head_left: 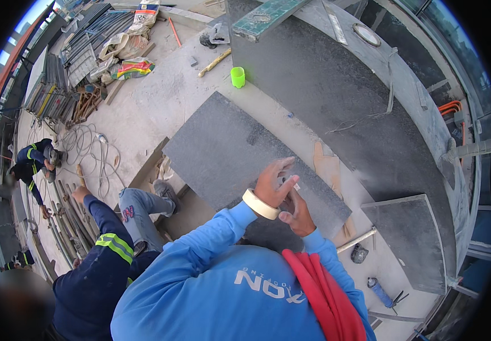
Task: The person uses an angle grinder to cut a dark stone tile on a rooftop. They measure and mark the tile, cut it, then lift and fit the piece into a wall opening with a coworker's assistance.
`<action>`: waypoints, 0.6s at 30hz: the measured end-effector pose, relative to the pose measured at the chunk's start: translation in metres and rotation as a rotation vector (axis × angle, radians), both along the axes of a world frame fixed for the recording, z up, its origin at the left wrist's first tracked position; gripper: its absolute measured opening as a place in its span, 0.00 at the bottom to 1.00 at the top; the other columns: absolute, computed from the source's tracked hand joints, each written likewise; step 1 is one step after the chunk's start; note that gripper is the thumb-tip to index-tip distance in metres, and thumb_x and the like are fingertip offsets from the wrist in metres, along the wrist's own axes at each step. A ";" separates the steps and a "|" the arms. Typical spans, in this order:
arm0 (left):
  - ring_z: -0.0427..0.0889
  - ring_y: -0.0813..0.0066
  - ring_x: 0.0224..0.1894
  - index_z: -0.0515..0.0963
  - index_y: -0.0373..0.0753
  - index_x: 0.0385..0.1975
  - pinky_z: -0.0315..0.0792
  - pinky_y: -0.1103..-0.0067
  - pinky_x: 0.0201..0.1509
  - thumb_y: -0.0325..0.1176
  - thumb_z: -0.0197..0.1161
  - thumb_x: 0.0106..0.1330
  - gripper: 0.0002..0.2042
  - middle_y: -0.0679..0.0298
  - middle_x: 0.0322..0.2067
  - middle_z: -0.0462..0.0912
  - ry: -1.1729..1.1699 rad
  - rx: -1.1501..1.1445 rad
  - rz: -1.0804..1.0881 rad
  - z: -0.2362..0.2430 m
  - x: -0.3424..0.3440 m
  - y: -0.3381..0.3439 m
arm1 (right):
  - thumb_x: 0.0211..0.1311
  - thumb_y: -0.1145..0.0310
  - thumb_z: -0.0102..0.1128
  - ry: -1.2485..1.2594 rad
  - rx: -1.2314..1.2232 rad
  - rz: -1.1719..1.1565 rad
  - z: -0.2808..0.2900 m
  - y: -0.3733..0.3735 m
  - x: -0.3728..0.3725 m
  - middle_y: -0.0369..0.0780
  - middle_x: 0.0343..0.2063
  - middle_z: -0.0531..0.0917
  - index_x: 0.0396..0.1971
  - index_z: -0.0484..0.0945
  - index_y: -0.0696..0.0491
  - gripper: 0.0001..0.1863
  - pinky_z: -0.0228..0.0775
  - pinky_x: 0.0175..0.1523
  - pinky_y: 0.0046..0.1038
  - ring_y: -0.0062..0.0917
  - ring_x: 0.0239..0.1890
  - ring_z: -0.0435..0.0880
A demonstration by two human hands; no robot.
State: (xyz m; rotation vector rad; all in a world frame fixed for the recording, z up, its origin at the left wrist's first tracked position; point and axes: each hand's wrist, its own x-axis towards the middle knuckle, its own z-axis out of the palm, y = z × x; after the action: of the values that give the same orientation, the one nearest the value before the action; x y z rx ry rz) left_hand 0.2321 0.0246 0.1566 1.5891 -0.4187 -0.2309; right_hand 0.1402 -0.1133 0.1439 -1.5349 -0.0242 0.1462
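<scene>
My left hand point(274, 183) and my right hand point(299, 215) meet in front of my chest, above a large dark grey slab point(214, 136). The left fingers are slightly bent and apart from the thumb; a tiny pale bit point(296, 186) shows at the thumb tip, too small to name. The right fingers reach up against the left hand, with their thumb held apart. A cream roll of tape point(260, 204) sits around my left wrist like a bracelet. Both sleeves are light blue, and a red cloth point(333, 295) hangs over the right shoulder.
More dark slabs point(336, 96) point(410, 233) lie on the right. A caulking gun point(383, 294) and a dark tool point(359, 253) rest on the floor. Ahead are a green cup point(237, 77) and sacks point(134, 68). Co-workers point(94, 267) point(36, 162) work left, near pipes point(75, 219) and cables point(89, 145).
</scene>
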 end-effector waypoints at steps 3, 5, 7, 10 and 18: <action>0.80 0.61 0.59 0.69 0.27 0.64 0.74 0.69 0.64 0.37 0.66 0.71 0.27 0.49 0.57 0.77 0.041 -0.220 -0.039 0.019 0.034 -0.016 | 0.58 0.36 0.69 0.015 0.376 -0.209 -0.010 0.058 0.017 0.50 0.62 0.75 0.69 0.61 0.66 0.55 0.66 0.69 0.39 0.37 0.64 0.77; 0.80 0.63 0.58 0.68 0.27 0.64 0.73 0.71 0.64 0.35 0.65 0.72 0.26 0.51 0.57 0.77 0.066 -0.330 -0.019 0.026 0.056 -0.018 | 0.58 0.37 0.69 0.039 0.577 -0.309 -0.011 0.077 0.029 0.49 0.60 0.78 0.66 0.65 0.67 0.51 0.67 0.69 0.38 0.36 0.62 0.78; 0.80 0.65 0.55 0.68 0.27 0.64 0.73 0.72 0.62 0.34 0.64 0.72 0.25 0.52 0.56 0.77 0.178 -0.347 -0.011 0.034 0.079 -0.019 | 0.59 0.41 0.70 0.144 0.528 -0.285 -0.005 0.096 0.038 0.46 0.55 0.81 0.60 0.71 0.66 0.44 0.69 0.65 0.33 0.31 0.60 0.79; 0.79 0.69 0.47 0.72 0.31 0.60 0.73 0.73 0.54 0.33 0.65 0.71 0.21 0.55 0.50 0.78 -0.008 -0.321 0.104 0.053 0.115 -0.024 | 0.61 0.47 0.70 0.341 0.279 -0.144 0.016 0.126 0.046 0.43 0.48 0.84 0.55 0.77 0.65 0.36 0.70 0.63 0.31 0.29 0.58 0.79; 0.78 0.62 0.38 0.80 0.35 0.44 0.72 0.68 0.46 0.43 0.69 0.67 0.17 0.57 0.36 0.80 -1.021 -0.046 0.537 0.222 0.204 0.056 | 0.64 0.52 0.71 -0.071 -0.038 -0.190 0.051 0.100 0.072 0.52 0.63 0.75 0.68 0.65 0.65 0.43 0.73 0.60 0.35 0.38 0.58 0.81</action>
State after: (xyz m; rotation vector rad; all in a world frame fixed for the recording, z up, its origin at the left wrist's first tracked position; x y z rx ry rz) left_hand 0.4363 0.0811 0.3790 1.6184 -0.7315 1.0325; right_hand 0.2118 -0.0137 0.1948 -1.5708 0.0677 -0.0591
